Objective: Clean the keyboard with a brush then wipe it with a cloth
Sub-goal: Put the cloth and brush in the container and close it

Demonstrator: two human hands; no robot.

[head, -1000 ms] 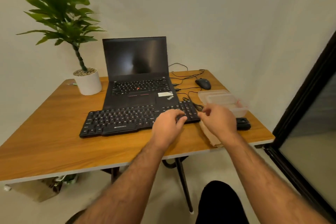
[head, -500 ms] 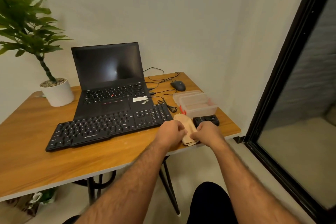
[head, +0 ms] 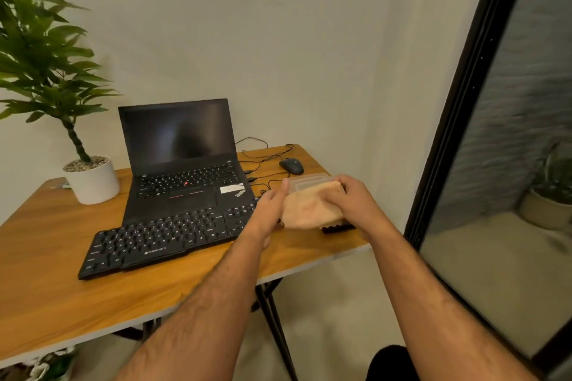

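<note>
A black external keyboard [head: 167, 238] lies on the wooden table [head: 46, 288] in front of an open black laptop [head: 182, 161]. Just right of the keyboard, a folded tan cloth [head: 309, 207] is held up off the table between both hands. My left hand [head: 269, 213] grips its left edge and my right hand [head: 353, 201] grips its upper right edge. A small black object [head: 337, 228], partly hidden under the cloth, rests near the table's right edge. No brush can be made out.
A clear plastic container [head: 305, 180] sits behind the cloth, with a black mouse [head: 291, 166] and cables farther back. A potted plant [head: 89, 179] stands at the table's back left. A dark-framed glass door [head: 464, 120] runs along the right.
Both hands left the keyboard's right end, closed on the cloth lying beside it, and have lifted it off the table. The view has swung to the right and upward.
</note>
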